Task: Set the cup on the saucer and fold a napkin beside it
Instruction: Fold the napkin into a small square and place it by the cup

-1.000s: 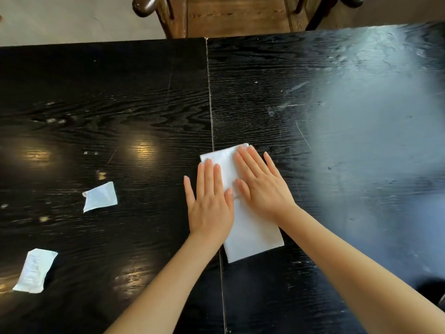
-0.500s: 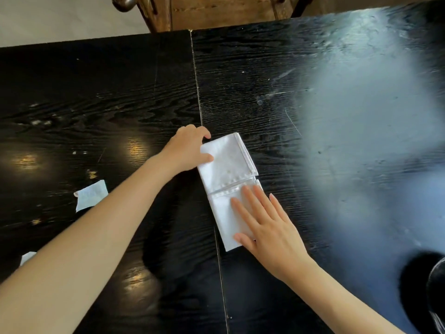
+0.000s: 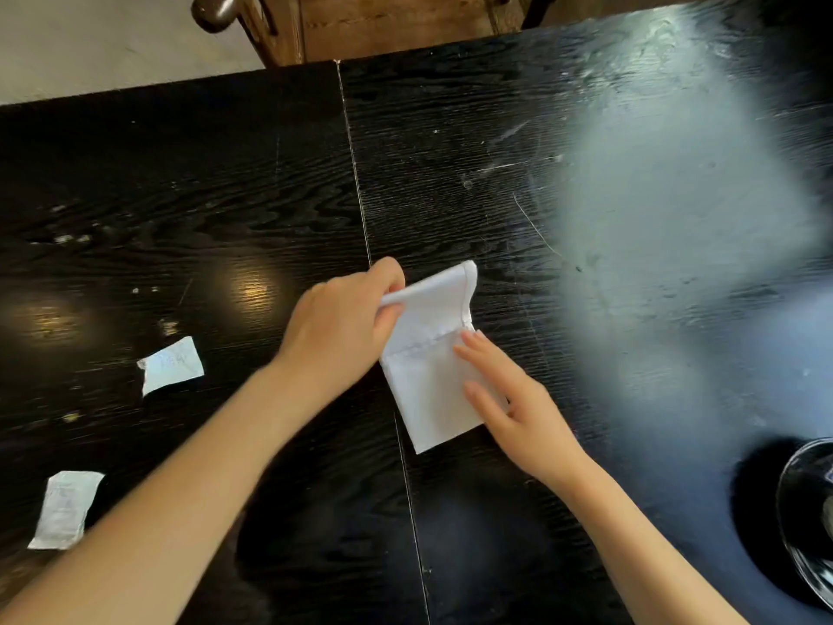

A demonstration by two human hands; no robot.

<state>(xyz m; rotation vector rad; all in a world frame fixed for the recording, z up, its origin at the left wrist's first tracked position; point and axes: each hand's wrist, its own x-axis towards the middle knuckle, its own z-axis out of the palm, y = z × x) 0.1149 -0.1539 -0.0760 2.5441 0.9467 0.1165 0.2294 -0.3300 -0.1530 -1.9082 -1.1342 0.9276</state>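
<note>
A white napkin [image 3: 428, 381] lies folded into a narrow strip at the middle of the black table [image 3: 496, 151]. My left hand [image 3: 338, 327] pinches the napkin's far end and holds it lifted off the table, curling toward me. My right hand [image 3: 518, 408] lies with straight fingers on the near half and presses it flat. At the right edge a glass dish [image 3: 811, 512] shows only in part; I cannot tell whether it is the cup or the saucer.
Two scraps of white paper lie on the left side, one [image 3: 171, 365] at mid-left and another [image 3: 65, 509] near the front left. A wooden chair [image 3: 383, 24] stands beyond the far edge. A seam [image 3: 356, 182] runs down the tabletop.
A second ago both hands pressed the napkin flat. My left hand then took the far end and now lifts it toward me; my right hand slid down to the near half.
</note>
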